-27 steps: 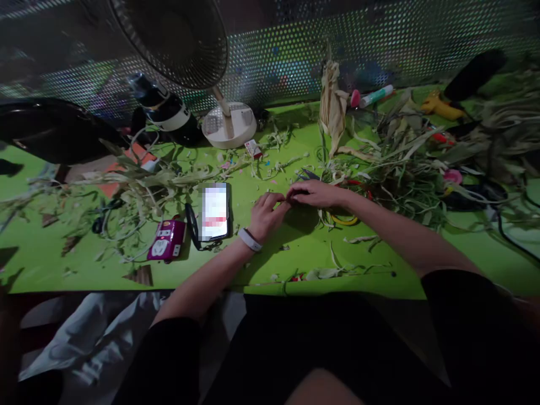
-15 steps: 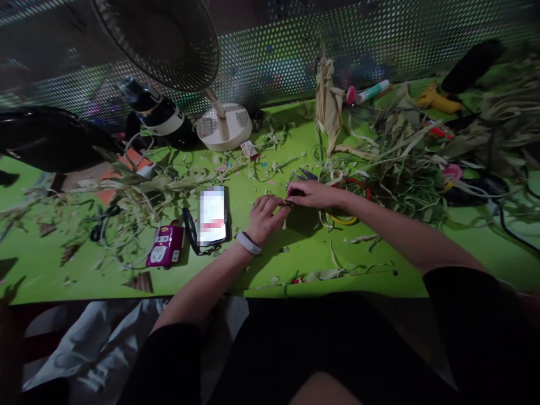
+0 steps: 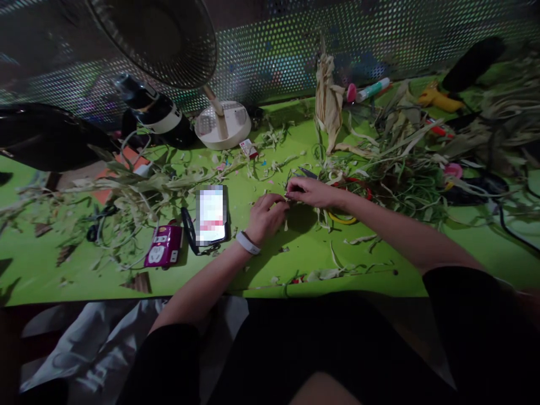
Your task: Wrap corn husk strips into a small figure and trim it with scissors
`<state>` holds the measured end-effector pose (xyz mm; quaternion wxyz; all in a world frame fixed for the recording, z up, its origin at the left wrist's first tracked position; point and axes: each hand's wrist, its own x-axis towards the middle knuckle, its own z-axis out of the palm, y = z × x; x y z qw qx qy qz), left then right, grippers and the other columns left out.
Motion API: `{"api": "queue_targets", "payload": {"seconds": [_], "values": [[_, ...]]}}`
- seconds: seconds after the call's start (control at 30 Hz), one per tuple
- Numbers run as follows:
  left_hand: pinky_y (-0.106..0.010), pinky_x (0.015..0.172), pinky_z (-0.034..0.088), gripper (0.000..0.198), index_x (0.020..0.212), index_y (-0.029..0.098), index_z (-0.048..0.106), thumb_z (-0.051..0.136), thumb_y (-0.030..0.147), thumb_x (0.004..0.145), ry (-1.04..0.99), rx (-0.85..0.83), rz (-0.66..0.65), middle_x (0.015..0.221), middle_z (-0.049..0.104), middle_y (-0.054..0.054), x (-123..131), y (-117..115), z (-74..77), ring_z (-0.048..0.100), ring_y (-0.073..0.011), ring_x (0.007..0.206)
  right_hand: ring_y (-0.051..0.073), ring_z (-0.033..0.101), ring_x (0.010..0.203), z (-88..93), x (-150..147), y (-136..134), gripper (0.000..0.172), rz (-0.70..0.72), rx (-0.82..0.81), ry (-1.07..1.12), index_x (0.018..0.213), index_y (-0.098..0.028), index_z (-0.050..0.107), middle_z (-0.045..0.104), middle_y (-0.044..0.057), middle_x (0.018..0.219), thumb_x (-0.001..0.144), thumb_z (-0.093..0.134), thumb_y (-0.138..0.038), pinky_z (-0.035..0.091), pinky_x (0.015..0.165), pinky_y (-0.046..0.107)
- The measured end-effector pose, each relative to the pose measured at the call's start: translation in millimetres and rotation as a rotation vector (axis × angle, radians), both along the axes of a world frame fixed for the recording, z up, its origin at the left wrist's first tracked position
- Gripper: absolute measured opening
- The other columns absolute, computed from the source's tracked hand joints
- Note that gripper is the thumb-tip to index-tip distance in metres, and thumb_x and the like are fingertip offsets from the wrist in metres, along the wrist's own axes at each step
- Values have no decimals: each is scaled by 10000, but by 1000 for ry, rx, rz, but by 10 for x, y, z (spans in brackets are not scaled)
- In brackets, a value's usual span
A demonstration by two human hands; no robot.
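Note:
My left hand [image 3: 266, 218], with a pale band [image 3: 248, 243] at the wrist, is closed in a pinch over the middle of the green table [image 3: 320, 253]. My right hand [image 3: 307, 191] meets it fingertip to fingertip, also pinching. Whatever lies between the fingers is too small and dark to name; a pale shred hangs just below them. Behind the right hand the grey tip of a pointed tool [image 3: 307, 172] shows. Red and yellow loops [image 3: 342, 218] lie partly under my right forearm among green strips.
Dried corn husks [image 3: 329, 104] and a heap of green strips [image 3: 405, 180] lie to the right, near a yellow glue gun [image 3: 439, 99]. Leftward are a lit phone [image 3: 211, 216], a purple power socket [image 3: 164, 246], a fan [image 3: 223, 126] and a dark bottle [image 3: 158, 112].
Both hands stay together at nearly the same spot, with the fingers shifting slightly. The right fingers look a little more curled. The view has moved a touch.

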<state>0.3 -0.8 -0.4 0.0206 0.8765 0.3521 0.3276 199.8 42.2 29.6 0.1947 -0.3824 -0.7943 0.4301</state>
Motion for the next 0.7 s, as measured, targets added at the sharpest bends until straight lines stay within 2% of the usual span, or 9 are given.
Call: {"api": "queue_targets", "payload": {"seconds": [0.17,0.27,0.37,0.43,0.57,0.7], "values": [[-283,727,525,92,877,166,625,620,130,793,-234,-248,41,930,655,-54,25,27,15,620,-145,831,171,538,775,185,62,-56,322,95,-30,-151,916,-160,579,621,61,882,799,651,-451,393,666,275],[-273,700,527,227,992,156,602,653,134,773,-261,-321,84,918,659,-47,24,43,25,619,-132,791,156,520,715,204,71,-74,200,128,2,-224,865,-162,591,611,32,792,815,640,-350,363,647,268],[-265,691,533,265,1061,147,604,647,181,802,-262,-374,83,932,652,-54,0,53,56,622,-119,759,134,495,686,165,92,-49,118,130,23,-176,824,-161,589,585,10,745,852,567,-274,353,651,258],[-271,698,537,224,1039,132,637,620,215,832,-240,-381,67,919,641,-68,-13,58,83,623,-127,769,124,477,665,148,116,-20,127,123,-1,-146,817,-159,583,572,1,731,846,569,-282,349,639,251],[-308,764,536,205,1001,139,686,556,173,846,-154,-379,-4,891,632,-73,-5,64,117,615,-159,847,123,454,651,159,155,8,101,109,-28,-127,800,-158,573,556,-3,719,824,572,-255,346,633,256],[-308,736,533,165,916,143,694,552,211,867,-189,-410,3,859,631,-69,-6,73,123,611,-156,815,134,479,679,170,172,-2,139,54,-96,-111,823,-156,576,567,11,755,829,566,-294,359,637,267]]}}
